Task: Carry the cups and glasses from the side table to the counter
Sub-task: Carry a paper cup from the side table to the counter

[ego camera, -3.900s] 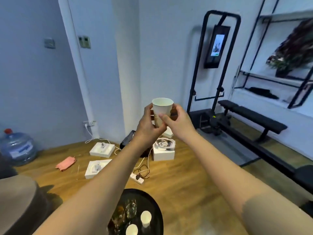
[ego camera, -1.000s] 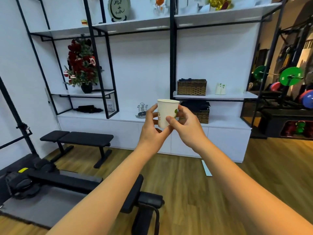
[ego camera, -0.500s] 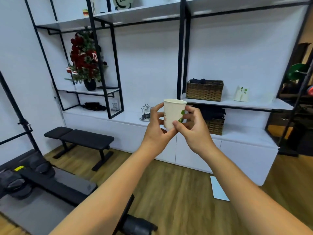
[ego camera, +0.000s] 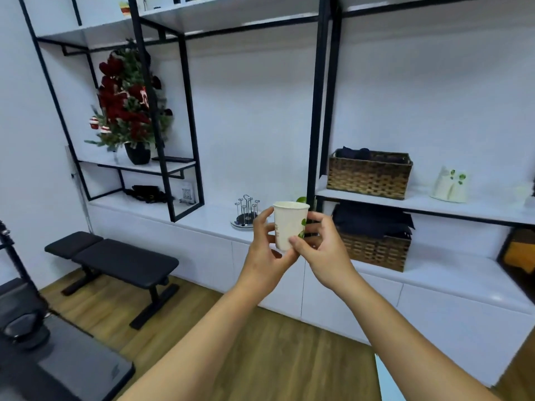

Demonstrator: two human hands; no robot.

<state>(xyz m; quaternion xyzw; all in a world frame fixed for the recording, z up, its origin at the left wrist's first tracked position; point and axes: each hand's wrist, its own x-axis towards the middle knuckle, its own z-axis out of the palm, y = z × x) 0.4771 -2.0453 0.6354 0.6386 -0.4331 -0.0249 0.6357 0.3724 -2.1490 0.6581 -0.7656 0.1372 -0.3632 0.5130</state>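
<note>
Home gym, weight bench (ego camera: 115, 261), shelving (ego camera: 162, 82), baskets (ego camera: 369, 175)

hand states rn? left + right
Left hand: fingers curled round the paper cup, holding it.
Right hand: also gripping the same cup from the other side.

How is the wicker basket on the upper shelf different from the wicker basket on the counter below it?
The upper wicker basket stands on the shelf in full view; the lower wicker basket sits on the white counter, partly behind the right hand. Dark cloth barely tops the upper basket's rim; on the lower basket it is piled high. Both are brown, woven and rectangular.
</note>
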